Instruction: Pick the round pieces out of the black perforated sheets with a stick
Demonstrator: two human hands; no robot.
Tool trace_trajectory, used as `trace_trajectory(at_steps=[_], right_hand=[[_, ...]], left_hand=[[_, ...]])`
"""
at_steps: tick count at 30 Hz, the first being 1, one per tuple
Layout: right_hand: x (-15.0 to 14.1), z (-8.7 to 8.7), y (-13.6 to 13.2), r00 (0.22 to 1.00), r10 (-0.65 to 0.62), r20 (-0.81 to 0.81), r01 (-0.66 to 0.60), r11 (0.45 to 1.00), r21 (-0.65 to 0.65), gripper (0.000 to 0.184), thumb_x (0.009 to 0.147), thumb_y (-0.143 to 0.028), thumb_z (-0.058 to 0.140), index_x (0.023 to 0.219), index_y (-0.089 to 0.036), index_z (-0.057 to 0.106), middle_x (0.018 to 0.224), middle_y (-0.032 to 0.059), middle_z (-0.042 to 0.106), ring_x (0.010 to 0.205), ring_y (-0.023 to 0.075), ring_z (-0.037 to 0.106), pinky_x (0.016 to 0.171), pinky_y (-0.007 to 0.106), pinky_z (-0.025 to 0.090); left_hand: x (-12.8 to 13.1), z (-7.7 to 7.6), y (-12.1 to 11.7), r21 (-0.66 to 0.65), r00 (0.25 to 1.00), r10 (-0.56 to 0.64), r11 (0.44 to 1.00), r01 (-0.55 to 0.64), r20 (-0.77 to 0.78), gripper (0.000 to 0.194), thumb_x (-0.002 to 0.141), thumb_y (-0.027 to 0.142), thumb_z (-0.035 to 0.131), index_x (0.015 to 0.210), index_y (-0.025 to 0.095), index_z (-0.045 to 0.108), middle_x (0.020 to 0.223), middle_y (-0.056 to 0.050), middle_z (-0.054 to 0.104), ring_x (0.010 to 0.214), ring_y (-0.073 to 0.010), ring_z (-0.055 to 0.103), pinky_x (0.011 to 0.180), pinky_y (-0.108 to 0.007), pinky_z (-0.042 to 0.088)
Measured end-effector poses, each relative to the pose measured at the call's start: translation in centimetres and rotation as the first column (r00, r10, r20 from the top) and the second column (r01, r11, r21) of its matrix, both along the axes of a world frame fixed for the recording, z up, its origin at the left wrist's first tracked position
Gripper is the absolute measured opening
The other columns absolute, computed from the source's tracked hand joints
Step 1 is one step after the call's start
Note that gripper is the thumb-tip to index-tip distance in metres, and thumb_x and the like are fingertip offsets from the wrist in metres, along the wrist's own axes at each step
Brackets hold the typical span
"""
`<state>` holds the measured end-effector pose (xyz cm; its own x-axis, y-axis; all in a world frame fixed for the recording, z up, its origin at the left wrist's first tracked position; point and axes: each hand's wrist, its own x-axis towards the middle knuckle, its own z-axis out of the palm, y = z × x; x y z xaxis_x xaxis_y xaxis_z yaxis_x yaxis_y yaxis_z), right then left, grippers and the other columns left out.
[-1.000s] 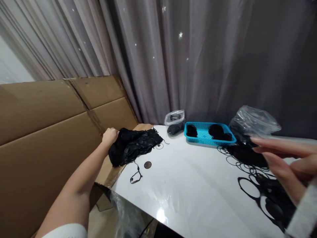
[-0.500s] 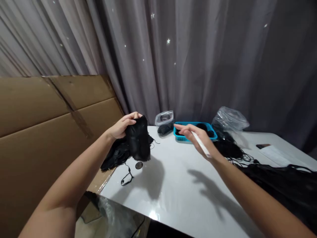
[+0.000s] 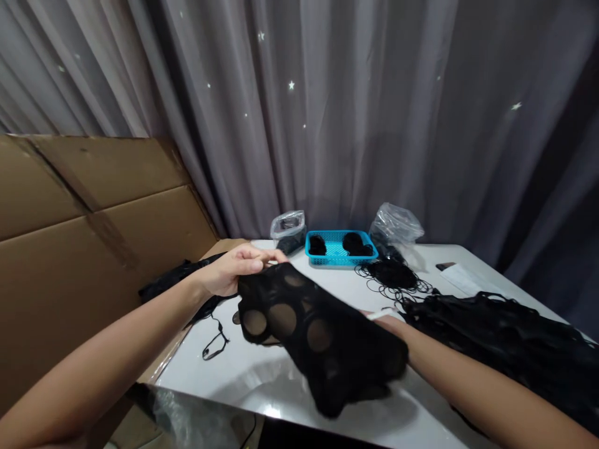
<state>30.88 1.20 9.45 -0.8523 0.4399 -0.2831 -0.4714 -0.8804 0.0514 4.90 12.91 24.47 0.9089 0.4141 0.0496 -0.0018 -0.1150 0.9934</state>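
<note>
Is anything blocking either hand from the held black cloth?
Nothing visible blocks the left hand; it holds the black cloth directly. The right hand is mostly hidden behind the cloth, so I can't tell there.

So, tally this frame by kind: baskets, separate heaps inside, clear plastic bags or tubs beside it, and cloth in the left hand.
Blue perforated plastic basket: 1
Black heaps inside it: 2
Clear plastic bags or tubs, one either side: 2
Black cloth with round see-through spots, in the left hand: 1
Total: 6
</note>
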Motion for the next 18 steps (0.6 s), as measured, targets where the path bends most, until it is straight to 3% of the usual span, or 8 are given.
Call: trace_trajectory(at_steps=[2,5,6,7,9,12,15,18], right_hand=[[1.1,-0.2,-1.5,0.983,-0.003,0.182,-0.041,0.970,0.238,0.025,0.081,-0.005,0.063,0.057,-0.005,0.070,0.041,-0.0055,0.057,0.034,0.0070,0.045,0.031,0.015,0.036],[2.9,0.2,-2.3,0.694,-0.382,0.611,-0.276,0.642,0.715,0.014,0.072,-0.015,0.080,0.063,-0.008,0.070,0.049,-0.0044,0.057,0.041,0.0032,0.039,0.035,0.011,0.024],[3.6,0.6,-2.0,0.545,-0.529,0.651,-0.376,0.540,0.753,0.019,0.069,-0.024,0.083,0.065,-0.011,0.069,0.051,-0.0049,0.055,0.044,0.0040,0.038,0.037,0.013,0.024],[4.3,1.1,-1.5,0.399,-0.642,0.655,-0.439,0.493,0.751,0.025,0.068,-0.032,0.084,0.066,-0.013,0.069,0.051,-0.0052,0.053,0.046,0.0053,0.038,0.039,0.015,0.024],[5.5,2.3,-0.1,0.101,-0.802,0.589,-0.510,0.466,0.723,0.034,0.068,-0.046,0.082,0.070,-0.015,0.067,0.052,-0.0047,0.051,0.047,0.0080,0.039,0.042,0.019,0.026],[7.0,4.7,2.1,-0.275,-0.917,0.290,-0.596,0.399,0.697,0.041,0.072,-0.058,0.074,0.071,-0.018,0.069,0.057,-0.0005,0.058,0.053,0.0131,0.048,0.050,0.024,0.034],[8.0,7.0,2.9,-0.400,-0.916,0.028,-0.665,0.311,0.679,0.042,0.078,-0.061,0.068,0.075,-0.019,0.071,0.064,0.0022,0.065,0.059,0.0162,0.054,0.058,0.028,0.038],[8.3,6.8,1.7,-0.327,-0.945,0.001,-0.727,0.253,0.639,0.036,0.082,-0.055,0.067,0.078,-0.020,0.072,0.070,0.0039,0.069,0.063,0.0183,0.058,0.063,0.030,0.041]], left_hand=[[-0.4,-0.4,0.2,0.102,0.997,-0.021,0.994,0.028,-0.074,0.058,0.074,0.048,0.079,0.052,0.016,0.035,0.087,-0.008,0.064,0.070,-0.0153,0.057,0.063,-0.028,0.048],[-0.7,-1.5,1.2,0.345,0.974,0.004,0.935,0.076,-0.225,0.036,0.074,0.037,0.080,0.065,0.018,0.050,0.090,-0.005,0.067,0.082,-0.0177,0.061,0.073,-0.027,0.048],[-0.7,-1.9,1.8,0.450,0.955,0.045,0.888,0.095,-0.292,0.027,0.073,0.036,0.079,0.077,0.018,0.058,0.092,-0.004,0.068,0.085,-0.0187,0.062,0.074,-0.027,0.048],[-0.6,-2.5,2.5,0.562,0.933,0.117,0.820,0.102,-0.341,0.028,0.073,0.035,0.078,0.091,0.020,0.064,0.092,-0.003,0.068,0.085,-0.0190,0.062,0.074,-0.027,0.047],[-0.2,-3.4,4.2,0.759,0.872,0.299,0.640,0.117,-0.386,0.034,0.073,0.035,0.076,0.104,0.024,0.068,0.086,0.000,0.067,0.078,-0.0186,0.062,0.070,-0.025,0.044],[0.4,-4.0,6.9,0.897,0.860,0.416,0.431,0.098,-0.294,0.014,0.078,0.035,0.072,0.085,0.023,0.071,0.077,-0.001,0.065,0.076,-0.0194,0.062,0.070,-0.024,0.043],[0.4,-3.8,8.6,0.944,0.865,0.477,0.329,-0.008,-0.159,0.019,0.085,0.033,0.064,0.073,0.019,0.066,0.076,-0.004,0.059,0.077,-0.0204,0.059,0.073,-0.027,0.042],[-0.5,-5.0,8.3,0.960,0.871,0.489,0.265,-0.094,-0.050,0.019,0.092,0.029,0.055,0.083,0.018,0.068,0.088,-0.005,0.058,0.087,-0.0207,0.058,0.078,-0.028,0.043]])
